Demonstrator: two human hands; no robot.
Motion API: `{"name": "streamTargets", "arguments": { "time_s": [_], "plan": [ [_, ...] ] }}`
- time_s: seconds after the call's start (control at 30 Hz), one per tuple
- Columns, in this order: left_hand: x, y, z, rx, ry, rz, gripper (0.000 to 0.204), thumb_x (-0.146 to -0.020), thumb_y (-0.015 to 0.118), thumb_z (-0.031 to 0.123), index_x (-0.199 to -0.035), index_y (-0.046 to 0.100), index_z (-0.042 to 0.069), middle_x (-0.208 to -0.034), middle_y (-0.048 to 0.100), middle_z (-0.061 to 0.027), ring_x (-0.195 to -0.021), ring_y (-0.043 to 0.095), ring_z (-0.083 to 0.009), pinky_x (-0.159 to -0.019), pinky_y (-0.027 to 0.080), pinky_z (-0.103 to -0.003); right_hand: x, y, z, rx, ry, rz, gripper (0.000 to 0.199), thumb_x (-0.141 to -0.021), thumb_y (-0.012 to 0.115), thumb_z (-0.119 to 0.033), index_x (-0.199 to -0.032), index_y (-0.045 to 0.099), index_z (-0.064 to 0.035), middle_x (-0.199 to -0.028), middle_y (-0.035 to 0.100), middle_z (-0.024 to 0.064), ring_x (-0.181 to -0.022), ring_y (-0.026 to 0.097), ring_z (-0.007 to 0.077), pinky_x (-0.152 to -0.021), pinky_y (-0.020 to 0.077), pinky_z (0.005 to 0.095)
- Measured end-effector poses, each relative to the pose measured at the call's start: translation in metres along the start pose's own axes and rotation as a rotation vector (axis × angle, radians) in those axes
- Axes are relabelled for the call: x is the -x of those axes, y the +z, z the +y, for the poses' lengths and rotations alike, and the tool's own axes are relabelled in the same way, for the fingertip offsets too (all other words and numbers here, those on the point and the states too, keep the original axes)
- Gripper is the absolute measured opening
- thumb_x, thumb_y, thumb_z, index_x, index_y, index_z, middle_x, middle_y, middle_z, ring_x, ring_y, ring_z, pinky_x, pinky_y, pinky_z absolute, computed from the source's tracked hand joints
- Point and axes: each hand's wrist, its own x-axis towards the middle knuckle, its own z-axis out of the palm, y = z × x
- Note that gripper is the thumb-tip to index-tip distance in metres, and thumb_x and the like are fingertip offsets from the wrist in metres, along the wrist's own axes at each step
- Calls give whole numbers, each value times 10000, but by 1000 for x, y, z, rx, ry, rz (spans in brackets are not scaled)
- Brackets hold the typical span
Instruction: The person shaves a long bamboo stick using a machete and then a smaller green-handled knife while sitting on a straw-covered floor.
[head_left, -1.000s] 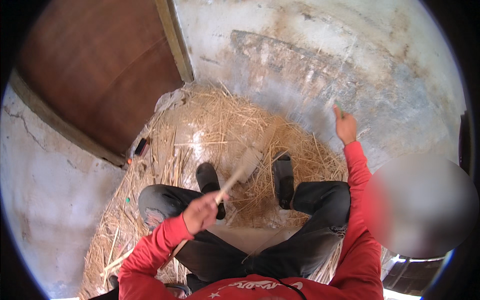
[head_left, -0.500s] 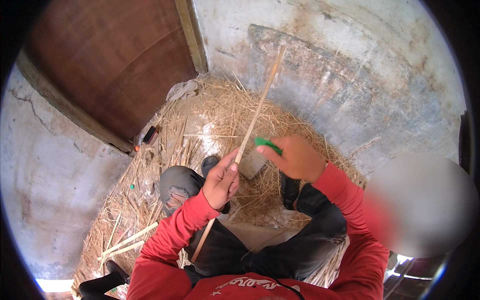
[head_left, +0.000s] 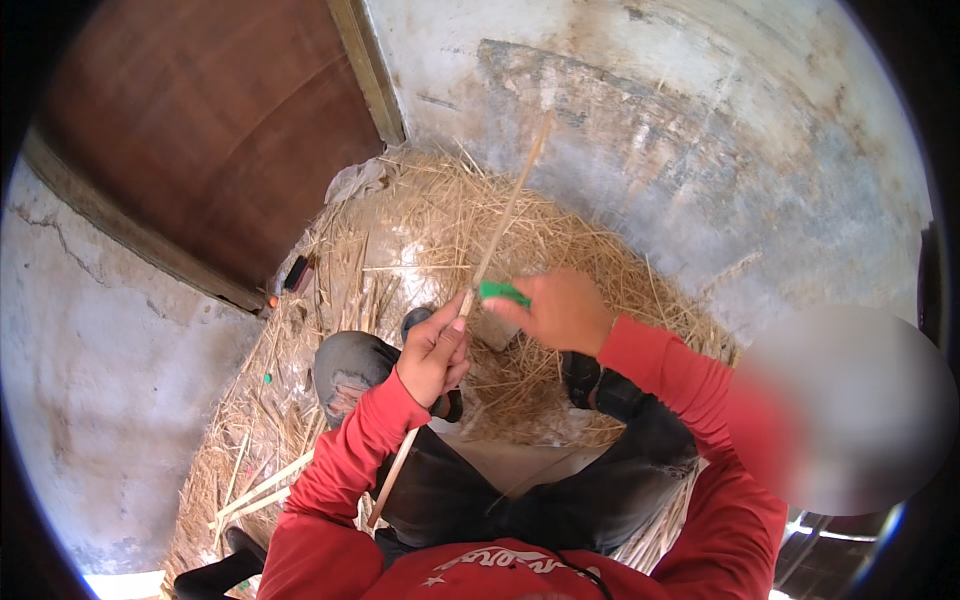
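A long, thin pale-brown strip of wood or bamboo (head_left: 512, 212) slants from my lap up toward the far wall, its far end smeared by motion. My left hand (head_left: 432, 352) is closed around the strip near its middle, thumb along the top. Just above that grip, my right hand (head_left: 566, 310) pinches a small green tool (head_left: 504, 293) against or very close to the strip. Only the tool's green body shows; any blade is hidden, so its exact kind is unclear.
Straw-like shavings (head_left: 440, 180) cover the floor around my feet. A pale block (head_left: 495, 330) lies below my hands. Several cut strips (head_left: 262, 492) rest at the lower left. Near the brown door (head_left: 220, 130) sits a small dark object (head_left: 298, 272). A stained wall (head_left: 640, 130) stands ahead.
My right hand and the green tool have moved left, closing the gap to the strip. The strip's far end has shifted slightly left and down; my left hand keeps its grip.
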Motion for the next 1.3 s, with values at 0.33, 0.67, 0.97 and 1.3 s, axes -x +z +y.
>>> {"name": "streamTargets", "arguments": {
  "time_s": [0.33, 0.67, 0.97, 1.3],
  "plan": [
    [28, -18, -19, -74, -44, -276, 506, -1095, 416, 204, -1572, 296, 82, -634, 313, 35, -446, 250, -62, -418, 243, -224, -1, -58, 110, 39, 508, 299, 637, -976, 500, -592, -844, 727, -12, -726, 667, 233, -688, 660, 410, -676, 511, 499],
    [78, -51, -23, -236, -82, -289, 477, -1084, 445, 154, -1548, 366, 75, -632, 394, 70, -511, 371, -33, -483, 324, -214, 56, -81, 211, 290, 806, 640, 643, -981, 496, -577, -885, 733, 13, -751, 665, 276, -692, 660, 402, -709, 522, 488],
    [31, -26, -14, -220, 16, -143, 507, -1090, 447, 201, -1571, 316, 113, -635, 529, -5, -433, 394, -37, -411, 320, -199, 15, -61, 67, -4, 249, 365, 472, -988, 557, -500, -970, 727, -60, -686, 635, 208, -618, 620, 414, -571, 469, 480],
    [17, -10, -15, 29, 25, -125, 487, -1083, 456, 174, -1555, 350, 120, -612, 381, 30, -417, 307, -51, -388, 241, -208, 17, -1, -17, -122, -67, -83, 550, -983, 517, -545, -844, 698, -45, -663, 632, 212, -646, 643, 426, -616, 504, 520]
  ]
}}
